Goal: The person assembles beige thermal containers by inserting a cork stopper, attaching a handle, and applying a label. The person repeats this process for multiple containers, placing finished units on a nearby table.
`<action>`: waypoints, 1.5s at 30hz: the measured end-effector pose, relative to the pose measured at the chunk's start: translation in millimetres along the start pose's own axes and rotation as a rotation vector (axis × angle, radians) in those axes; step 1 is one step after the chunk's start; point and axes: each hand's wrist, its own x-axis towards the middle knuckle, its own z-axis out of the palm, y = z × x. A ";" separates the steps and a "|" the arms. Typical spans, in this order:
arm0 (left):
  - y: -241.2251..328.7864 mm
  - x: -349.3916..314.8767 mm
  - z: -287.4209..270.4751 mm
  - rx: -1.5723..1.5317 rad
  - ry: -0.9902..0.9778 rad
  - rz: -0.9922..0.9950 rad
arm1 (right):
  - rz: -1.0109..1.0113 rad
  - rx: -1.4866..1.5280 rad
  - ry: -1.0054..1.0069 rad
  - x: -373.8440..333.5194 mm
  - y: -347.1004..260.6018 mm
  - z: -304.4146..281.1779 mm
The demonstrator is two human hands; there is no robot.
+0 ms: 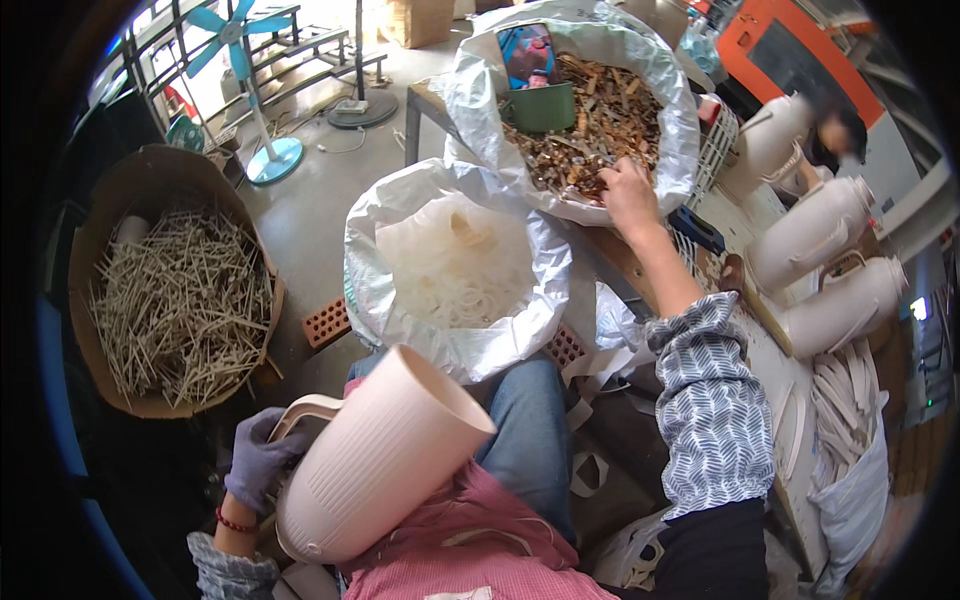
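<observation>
My left hand (264,455), in a grey-purple glove, is closed on a pale pink plastic jug shell (385,460) near its looped handle. The shell lies tilted across my lap, its wide open end up and to the right. My bare right hand (628,198) reaches into a white sack (680,150) filled with small brown pieces (615,95). Its fingers are bent together at the surface of the heap, and what they pinch is too small to make out. Closer to me, another white sack (548,320) holds translucent ring-shaped parts (455,270).
A cardboard box (268,330) of thin beige sticks stands at left. Several pink jug bodies (815,235) line the bench at right, near a person (835,140). A phone (527,55) stands in a green holder (543,108) on the brown pieces. A blue fan (230,35) stands behind.
</observation>
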 end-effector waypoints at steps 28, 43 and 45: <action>49.5 21.9 114.5 0.518 -0.405 0.706 | -0.432 0.895 -0.235 -180.4 -196.1 -105.1; 32.2 32.1 96.9 0.074 -0.769 -0.031 | -0.641 0.533 -0.107 -211.2 -212.3 -108.1; 33.4 33.8 97.4 0.095 -0.762 -0.045 | -0.657 0.544 -0.107 -211.6 -211.2 -104.4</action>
